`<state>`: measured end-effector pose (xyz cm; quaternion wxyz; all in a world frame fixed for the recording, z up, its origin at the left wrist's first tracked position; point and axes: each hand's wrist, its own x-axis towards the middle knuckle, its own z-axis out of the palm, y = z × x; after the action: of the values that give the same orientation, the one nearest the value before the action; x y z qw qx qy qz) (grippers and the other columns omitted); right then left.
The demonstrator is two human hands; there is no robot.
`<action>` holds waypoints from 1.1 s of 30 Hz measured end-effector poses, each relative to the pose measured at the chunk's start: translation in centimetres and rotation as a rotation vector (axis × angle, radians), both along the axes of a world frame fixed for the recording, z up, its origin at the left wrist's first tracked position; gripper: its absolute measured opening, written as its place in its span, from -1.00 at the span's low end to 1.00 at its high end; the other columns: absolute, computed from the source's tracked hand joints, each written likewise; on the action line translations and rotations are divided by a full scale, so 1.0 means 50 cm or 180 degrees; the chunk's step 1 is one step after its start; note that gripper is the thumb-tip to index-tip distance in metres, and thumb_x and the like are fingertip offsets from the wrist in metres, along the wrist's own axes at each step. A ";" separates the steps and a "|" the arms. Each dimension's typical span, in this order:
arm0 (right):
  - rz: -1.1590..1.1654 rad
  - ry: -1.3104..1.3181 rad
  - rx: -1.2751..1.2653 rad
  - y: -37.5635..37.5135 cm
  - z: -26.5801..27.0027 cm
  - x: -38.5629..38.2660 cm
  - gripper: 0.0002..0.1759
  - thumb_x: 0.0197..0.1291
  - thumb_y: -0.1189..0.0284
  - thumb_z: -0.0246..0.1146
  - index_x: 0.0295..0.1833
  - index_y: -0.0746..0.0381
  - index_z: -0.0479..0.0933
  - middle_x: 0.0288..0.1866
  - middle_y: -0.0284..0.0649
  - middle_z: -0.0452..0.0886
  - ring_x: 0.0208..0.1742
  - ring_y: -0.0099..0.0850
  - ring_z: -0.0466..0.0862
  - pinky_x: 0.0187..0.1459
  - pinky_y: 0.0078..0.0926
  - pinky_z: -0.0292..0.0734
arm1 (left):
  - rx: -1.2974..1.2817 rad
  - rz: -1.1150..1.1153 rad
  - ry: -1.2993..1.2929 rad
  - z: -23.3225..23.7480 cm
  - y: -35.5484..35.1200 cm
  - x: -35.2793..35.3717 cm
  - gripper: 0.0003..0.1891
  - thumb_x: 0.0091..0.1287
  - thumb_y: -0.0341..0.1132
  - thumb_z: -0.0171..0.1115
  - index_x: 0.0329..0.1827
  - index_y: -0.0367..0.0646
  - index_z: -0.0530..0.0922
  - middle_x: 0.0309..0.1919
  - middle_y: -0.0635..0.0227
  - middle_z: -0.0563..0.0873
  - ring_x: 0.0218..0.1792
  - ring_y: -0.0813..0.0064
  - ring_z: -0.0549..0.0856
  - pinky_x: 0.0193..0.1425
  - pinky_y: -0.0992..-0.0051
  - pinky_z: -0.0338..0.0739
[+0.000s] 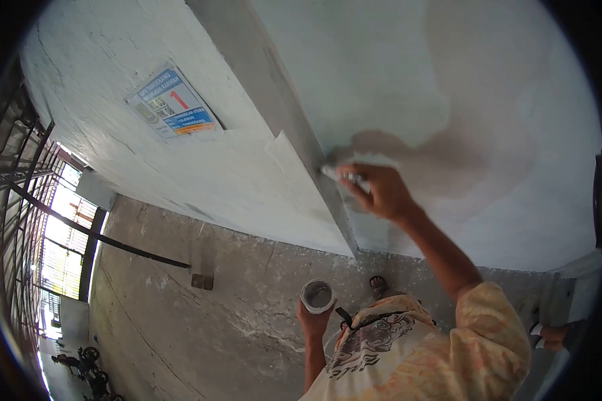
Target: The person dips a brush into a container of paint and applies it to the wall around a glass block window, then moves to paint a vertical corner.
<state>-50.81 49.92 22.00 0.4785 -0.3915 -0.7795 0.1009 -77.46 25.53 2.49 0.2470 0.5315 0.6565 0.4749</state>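
Observation:
My right hand (379, 192) is raised against the wall corner, fingers closed around a small whitish paintbrush (352, 179). The brush's blurred tip meets or nearly meets the grey strip (294, 110) along the wall's edge. Lower down, my left hand (314, 321) grips a round paint container (318, 296) from below and the side, held upright with its mouth facing me. Grey material shows inside its pale rim. Part of the left fingers is hidden behind the container.
A blue and white sign (174, 103) hangs on the left wall face (241, 167). A small block (202, 281) sits on the stained concrete floor (180, 321) by a dark bar. Beyond are a barred gate (67, 234) and a motorcycle (90, 371). Another person's foot (548, 336) shows at right.

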 end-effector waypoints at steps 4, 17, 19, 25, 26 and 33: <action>0.0284 -0.0066 0.0708 0.038 0.204 0.034 -0.71 0.65 0.30 0.42 0.34 0.10 0.81 0.14 -0.14 0.95 0.00 -0.27 0.96 0.10 -0.31 0.81 | -0.0012 0.0032 -0.0055 -0.013 -0.010 -0.003 -0.29 0.13 -0.37 0.89 0.35 -0.22 0.69 0.18 0.16 0.91 0.18 0.23 0.90 0.29 0.22 0.76; 0.0374 0.0679 0.1674 0.070 0.261 0.029 -0.62 0.47 0.53 0.54 0.35 0.14 0.81 0.19 -0.13 0.92 0.08 -0.22 0.94 0.07 -0.30 0.85 | 0.0100 0.0255 -0.0017 -0.014 -0.011 0.020 -0.32 0.10 -0.37 0.91 0.30 -0.19 0.74 0.14 0.14 0.91 0.12 0.17 0.91 0.21 0.18 0.78; 0.0424 0.0271 0.1640 0.055 0.194 0.023 -0.55 0.43 0.54 0.57 0.38 0.09 0.78 0.12 -0.15 0.92 0.03 -0.17 0.93 0.02 -0.23 0.85 | 0.0123 0.0262 0.0027 -0.018 -0.021 0.013 -0.31 0.10 -0.38 0.91 0.30 -0.18 0.73 0.13 0.14 0.91 0.12 0.17 0.91 0.21 0.18 0.78; 0.0477 -0.0633 0.0423 -0.011 0.182 0.050 -0.76 0.60 0.24 0.45 0.22 0.06 0.74 0.02 -0.34 0.91 -0.12 -0.22 0.90 -0.02 -0.21 0.79 | 0.0099 0.0188 -0.0304 -0.054 -0.018 0.000 -0.28 0.08 -0.31 0.93 0.31 -0.18 0.71 0.14 0.13 0.91 0.14 0.16 0.91 0.24 0.19 0.79; 0.0441 -0.0624 0.0399 -0.009 0.196 0.054 -0.76 0.60 0.24 0.45 0.22 0.06 0.74 0.02 -0.34 0.91 -0.12 -0.22 0.90 -0.02 -0.21 0.79 | 0.0076 0.0152 -0.0294 -0.052 -0.019 0.000 -0.28 0.08 -0.31 0.93 0.31 -0.18 0.71 0.14 0.13 0.91 0.14 0.16 0.91 0.24 0.19 0.79; 0.0640 -0.0611 0.0960 0.046 0.358 0.061 -0.74 0.60 0.36 0.46 0.31 0.05 0.81 0.09 -0.20 0.93 -0.08 -0.27 0.92 0.06 -0.24 0.80 | 0.0070 0.0211 -0.0021 -0.036 0.003 0.014 -0.30 0.07 -0.33 0.93 0.29 -0.18 0.73 0.13 0.14 0.91 0.13 0.15 0.91 0.24 0.20 0.79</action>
<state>-47.74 52.22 39.92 0.4427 -0.2435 -0.8629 -0.0075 -76.79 25.69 0.66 0.2275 0.5105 0.6677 0.4918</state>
